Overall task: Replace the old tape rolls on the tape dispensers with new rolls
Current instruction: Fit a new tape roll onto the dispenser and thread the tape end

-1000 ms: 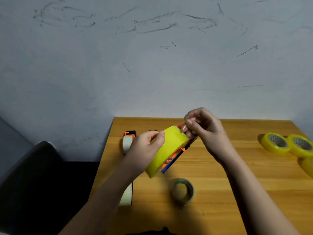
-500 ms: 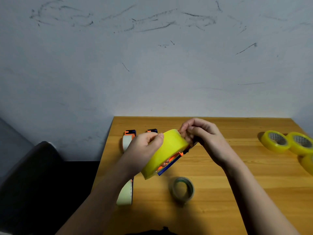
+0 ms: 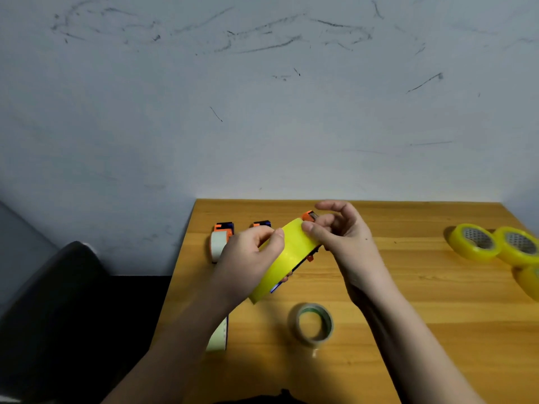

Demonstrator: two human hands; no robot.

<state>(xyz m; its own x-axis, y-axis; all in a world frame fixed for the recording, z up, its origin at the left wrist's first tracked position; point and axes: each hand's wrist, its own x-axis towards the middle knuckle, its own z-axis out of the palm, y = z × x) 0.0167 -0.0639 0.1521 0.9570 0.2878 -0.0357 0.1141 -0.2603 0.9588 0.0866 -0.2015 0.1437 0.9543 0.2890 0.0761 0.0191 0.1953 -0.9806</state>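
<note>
We hold the orange-and-blue plastic tape dispenser (image 3: 309, 216) above the wooden table (image 3: 408, 287), with the wide new bright-yellow tape roll (image 3: 287, 258) mounted on it. The left hand (image 3: 248, 258) grips the roll's near side, thumb curled over its band. Compared with half a second earlier, the right hand (image 3: 341, 237) has lifted and loosened: thumb and forefinger now pinch at the roll's upper edge beside the dispenser's orange head, the other fingers spread apart. We judge that the free tape end is being picked loose for threading.

Left of the roll lie two more dispensers, one carrying a pale roll (image 3: 218, 243). Below the roll rests the spent, near-transparent old roll (image 3: 313, 323). Far right of it wait spare yellow rolls (image 3: 474, 242), one cut off by the frame.

The dispenser's body, its roller and the tape end itself are hidden behind roll and fingers.
</note>
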